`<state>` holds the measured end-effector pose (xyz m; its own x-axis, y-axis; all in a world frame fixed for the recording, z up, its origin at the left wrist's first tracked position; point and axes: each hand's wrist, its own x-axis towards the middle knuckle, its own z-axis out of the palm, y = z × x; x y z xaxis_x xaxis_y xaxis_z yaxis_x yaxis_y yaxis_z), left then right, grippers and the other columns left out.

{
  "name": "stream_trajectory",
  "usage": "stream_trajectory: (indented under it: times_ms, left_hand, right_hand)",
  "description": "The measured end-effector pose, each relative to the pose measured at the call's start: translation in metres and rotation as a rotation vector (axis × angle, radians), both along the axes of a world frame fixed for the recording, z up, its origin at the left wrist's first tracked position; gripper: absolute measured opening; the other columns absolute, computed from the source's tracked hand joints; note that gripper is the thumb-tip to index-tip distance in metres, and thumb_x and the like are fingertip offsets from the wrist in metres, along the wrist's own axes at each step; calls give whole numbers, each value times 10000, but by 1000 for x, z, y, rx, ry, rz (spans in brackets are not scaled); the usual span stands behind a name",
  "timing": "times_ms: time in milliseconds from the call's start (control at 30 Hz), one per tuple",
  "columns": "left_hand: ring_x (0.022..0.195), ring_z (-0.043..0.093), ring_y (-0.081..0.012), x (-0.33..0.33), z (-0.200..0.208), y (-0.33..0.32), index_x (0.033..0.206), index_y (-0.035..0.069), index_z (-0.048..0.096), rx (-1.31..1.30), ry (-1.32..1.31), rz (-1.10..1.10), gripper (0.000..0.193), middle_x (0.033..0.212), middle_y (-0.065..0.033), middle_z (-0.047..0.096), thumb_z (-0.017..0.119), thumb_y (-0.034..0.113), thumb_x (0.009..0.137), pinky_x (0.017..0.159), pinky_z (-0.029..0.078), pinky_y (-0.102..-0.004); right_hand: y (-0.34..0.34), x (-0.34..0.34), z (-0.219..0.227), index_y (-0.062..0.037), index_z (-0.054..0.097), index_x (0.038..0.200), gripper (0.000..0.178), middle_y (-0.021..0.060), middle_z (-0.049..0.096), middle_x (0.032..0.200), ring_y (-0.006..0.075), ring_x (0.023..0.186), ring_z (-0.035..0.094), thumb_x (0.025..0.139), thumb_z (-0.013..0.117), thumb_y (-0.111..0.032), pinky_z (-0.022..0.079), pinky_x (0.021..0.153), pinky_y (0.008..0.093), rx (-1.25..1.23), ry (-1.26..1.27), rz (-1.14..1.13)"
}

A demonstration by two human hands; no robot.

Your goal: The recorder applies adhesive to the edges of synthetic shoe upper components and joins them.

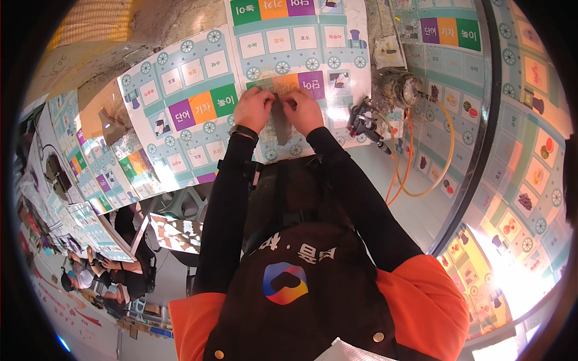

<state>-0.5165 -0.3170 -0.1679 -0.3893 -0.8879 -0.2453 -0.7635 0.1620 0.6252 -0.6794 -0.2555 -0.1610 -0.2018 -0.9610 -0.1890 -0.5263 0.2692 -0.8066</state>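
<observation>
My left hand (254,109) and my right hand (303,111) are close together over the work table, fingers bent in a pinch. Between them hangs a thin dark brown flat piece (280,125), tapering downward; its top edge lies at the fingertips of both hands. What material it is, I cannot make out. Beneath the hands lies a printed sheet (259,51) with coloured title blocks and cartoon train wheels, partly worn to a grey-brown patch. A black strap circles my left wrist.
Right of my hands lies a black spray gun (363,123) with a yellow hose (453,141) and an orange hose (400,174). A dirty round container (404,89) stands behind it. More printed sheets (192,90) cover the left side. A dark rail (495,84) runs at right. Other people (120,271) sit at lower left.
</observation>
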Motion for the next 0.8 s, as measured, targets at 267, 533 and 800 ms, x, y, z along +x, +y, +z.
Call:
stream_trajectory:
  times_ms: [267, 533, 800]
  left_hand:
    - [890, 622, -288, 1, 1, -1, 877, 201, 733, -40, 7, -19, 77, 848, -42, 598, 712, 164, 814, 748, 528, -422]
    - [855, 618, -286, 2, 1, -2, 901, 187, 733, -56, 23, -23, 86, 817, -43, 589, 711, 160, 823, 733, 519, -422]
    - [851, 618, -289, 2, 0, -2, 906, 189, 736, -48, 25, -25, 91, 811, -46, 589, 710, 161, 823, 734, 517, -426]
  right_hand:
    - [-9, 4, 0, -50, 701, 810, 140, 120, 636, 937, 326, 930, 643, 762, 756, -169, 530, 813, 435, 120, 158, 49]
    - [-12, 8, -2, -43, 710, 793, 155, 125, 636, 920, 324, 904, 644, 749, 762, -182, 525, 809, 426, 125, 213, 54]
    - [-10, 14, -4, -54, 694, 755, 124, 116, 619, 961, 325, 916, 636, 734, 739, -168, 526, 798, 442, 148, 203, -37]
